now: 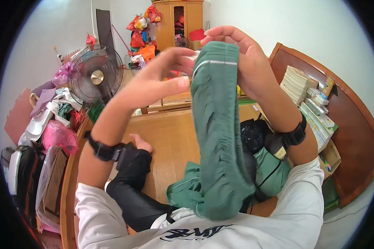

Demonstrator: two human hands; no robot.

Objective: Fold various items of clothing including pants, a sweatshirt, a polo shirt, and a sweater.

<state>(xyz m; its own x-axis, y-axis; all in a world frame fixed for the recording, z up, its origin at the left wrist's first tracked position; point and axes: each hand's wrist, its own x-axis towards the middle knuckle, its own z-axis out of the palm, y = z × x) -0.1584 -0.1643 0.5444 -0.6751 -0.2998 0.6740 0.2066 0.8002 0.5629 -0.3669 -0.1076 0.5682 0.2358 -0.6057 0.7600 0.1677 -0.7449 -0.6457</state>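
A green garment (218,112) with thin white piping and a gathered, elastic-looking edge hangs in a long fold in front of my chest. Its top is up between my hands, and its lower end reaches my lap. My right hand (249,52) holds the upper end from the right side, its thumb hidden by the cloth. Close to the left edge of that end is my left hand (162,79), slightly blurred, thumb apart from the curled fingers. More green cloth (185,186) with white piping lies spread at my lap.
I sit on a wooden bed (166,162) with a headboard (340,120) at right. Stacked books (295,85) stand beside it, and dark sequined cloth (253,135) lies near my right forearm. A fan (96,76), bags (60,135) and cases (27,178) line the left; a wardrobe (164,25) stands behind.
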